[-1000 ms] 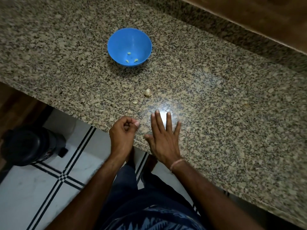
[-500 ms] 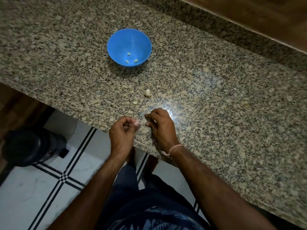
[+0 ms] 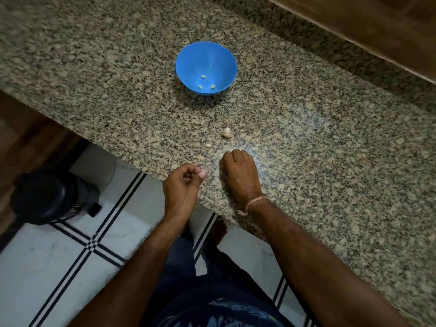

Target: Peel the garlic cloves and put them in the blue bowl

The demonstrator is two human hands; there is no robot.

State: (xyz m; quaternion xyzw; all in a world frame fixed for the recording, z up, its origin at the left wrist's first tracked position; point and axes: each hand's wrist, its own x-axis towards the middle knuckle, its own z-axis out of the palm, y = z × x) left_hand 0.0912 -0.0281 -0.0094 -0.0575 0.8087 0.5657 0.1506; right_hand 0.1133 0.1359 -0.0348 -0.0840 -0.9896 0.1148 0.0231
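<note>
On the counter (image 3: 330,161), blue bowl (image 3: 212,57) with three peeled cloves (image 3: 203,76); left hand (image 3: 181,187) and right hand (image 3: 238,172) curled, contents unseen.

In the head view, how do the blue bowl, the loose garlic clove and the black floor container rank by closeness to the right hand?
1. Garlic clove, on the counter just beyond the right hand.
2. Blue bowl, farther back on the counter.
3. Black container, down on the floor, far left.

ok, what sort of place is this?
Probably a home kitchen: a speckled granite countertop, a blue bowl on it holding three peeled garlic cloves, and a white tiled floor with black lines below the counter edge.
</note>
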